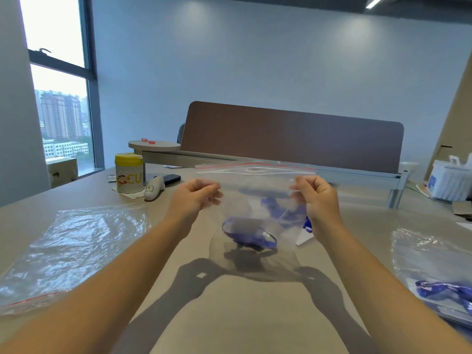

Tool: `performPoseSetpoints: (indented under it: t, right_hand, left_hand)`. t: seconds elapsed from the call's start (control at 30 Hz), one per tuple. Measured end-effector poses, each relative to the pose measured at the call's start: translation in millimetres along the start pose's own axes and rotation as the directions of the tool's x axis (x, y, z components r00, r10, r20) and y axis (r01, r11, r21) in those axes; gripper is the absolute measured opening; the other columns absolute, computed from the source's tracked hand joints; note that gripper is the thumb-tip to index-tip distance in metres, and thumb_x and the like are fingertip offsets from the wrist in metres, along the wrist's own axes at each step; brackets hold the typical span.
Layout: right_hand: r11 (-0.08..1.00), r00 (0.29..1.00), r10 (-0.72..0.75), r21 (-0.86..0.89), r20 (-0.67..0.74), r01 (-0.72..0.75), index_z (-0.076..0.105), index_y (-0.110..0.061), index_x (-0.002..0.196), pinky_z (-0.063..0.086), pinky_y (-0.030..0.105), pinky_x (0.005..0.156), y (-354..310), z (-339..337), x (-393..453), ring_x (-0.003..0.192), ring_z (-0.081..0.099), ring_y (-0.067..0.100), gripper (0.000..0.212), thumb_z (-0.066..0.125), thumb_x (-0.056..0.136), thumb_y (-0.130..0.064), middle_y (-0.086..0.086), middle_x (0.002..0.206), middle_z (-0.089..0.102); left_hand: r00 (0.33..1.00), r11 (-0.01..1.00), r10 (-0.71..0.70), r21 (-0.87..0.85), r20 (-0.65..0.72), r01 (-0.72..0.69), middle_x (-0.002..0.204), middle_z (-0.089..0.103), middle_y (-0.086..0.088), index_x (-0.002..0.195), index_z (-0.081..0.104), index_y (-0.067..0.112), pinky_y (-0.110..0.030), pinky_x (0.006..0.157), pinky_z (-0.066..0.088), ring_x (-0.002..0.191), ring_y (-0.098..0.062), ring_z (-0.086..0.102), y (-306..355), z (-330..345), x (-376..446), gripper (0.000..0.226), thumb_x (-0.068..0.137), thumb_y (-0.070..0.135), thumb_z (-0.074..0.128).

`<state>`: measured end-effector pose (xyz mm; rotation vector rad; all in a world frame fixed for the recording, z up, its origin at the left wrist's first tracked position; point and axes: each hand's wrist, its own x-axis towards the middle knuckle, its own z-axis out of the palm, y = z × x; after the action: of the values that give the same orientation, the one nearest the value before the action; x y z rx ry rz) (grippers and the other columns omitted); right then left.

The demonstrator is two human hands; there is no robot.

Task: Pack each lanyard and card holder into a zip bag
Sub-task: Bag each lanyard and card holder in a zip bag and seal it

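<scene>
I hold a clear zip bag [255, 190] with a red-lined top upright above the table. My left hand [194, 194] pinches its left side and my right hand [315, 198] pinches its right side. Inside, at the bottom, lie a blue lanyard [251, 238] and a clear card holder [245, 224]. More blue strap shows through the bag higher up. The zip strip at the top looks partly apart.
A stack of empty zip bags [74, 241] lies at the left. Packed bags with blue lanyards [439, 282] lie at the right. A yellow-lidded can [129, 172], a white device [154, 187], a dark phone [171, 178] and a brown divider [291, 135] stand beyond.
</scene>
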<state>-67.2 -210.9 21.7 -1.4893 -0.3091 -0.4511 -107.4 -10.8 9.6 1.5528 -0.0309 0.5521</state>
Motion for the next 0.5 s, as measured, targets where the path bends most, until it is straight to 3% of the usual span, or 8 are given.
performPoseSetpoints:
  t: [0.1,0.17,0.3,0.4,0.5]
  right_hand:
    - [0.991,0.985,0.133,0.007,0.107,-0.135,0.055,-0.016,0.076,0.048,0.019,0.056,7,-9,-7,0.066,0.056,0.016,0.016,0.052,0.09,-0.023,-0.002,0.069,0.062]
    - [0.986,0.975,0.169,-0.019,0.141,-0.168,0.06,-0.014,0.074,0.048,0.027,0.062,14,-12,-12,0.07,0.056,0.022,0.015,0.055,0.088,-0.018,-0.004,0.062,0.066]
    - [0.989,0.99,0.134,-0.066,0.035,-0.131,0.058,-0.013,0.071,0.052,0.019,0.053,4,-14,-10,0.064,0.058,0.017,0.022,0.049,0.092,-0.014,0.006,0.07,0.062]
    - [0.995,0.997,0.076,-0.061,-0.022,-0.078,0.056,-0.017,0.07,0.054,0.023,0.06,-12,-21,-3,0.065,0.059,0.018,0.023,0.049,0.092,-0.015,0.005,0.071,0.06]
    - [0.996,0.998,0.04,-0.082,-0.04,-0.043,0.056,-0.017,0.068,0.052,0.014,0.048,-25,-33,-2,0.046,0.06,0.006,0.025,0.049,0.092,-0.015,0.003,0.064,0.059]
  left_hand:
    - [1.0,1.0,0.007,-0.026,-0.025,-0.008,0.073,0.06,-0.002,0.077,0.06,0.014,-0.021,0.067,0.048,0.067,-0.013,0.056,16,11,4,0.014,0.089,0.012,0.052]
    - [0.999,0.999,0.014,-0.035,-0.038,-0.016,0.073,0.059,-0.001,0.08,0.06,0.012,-0.022,0.068,0.048,0.068,-0.012,0.055,24,18,5,0.012,0.089,0.014,0.053]
    - [0.997,0.996,0.049,-0.071,-0.053,-0.053,0.074,0.059,0.0,0.075,0.057,0.018,-0.021,0.067,0.049,0.07,-0.012,0.056,33,22,9,0.014,0.088,0.022,0.055]
    - [0.994,0.998,-0.008,-0.06,0.106,0.014,0.085,0.059,0.0,0.085,0.054,0.019,-0.021,0.07,0.047,0.081,-0.015,0.057,30,20,9,0.007,0.088,0.025,0.052]
    - [0.965,0.984,-0.105,-0.116,0.241,0.136,0.088,0.06,-0.003,0.09,0.056,0.014,-0.024,0.073,0.045,0.083,-0.017,0.058,21,26,0,0.007,0.089,0.018,0.05]
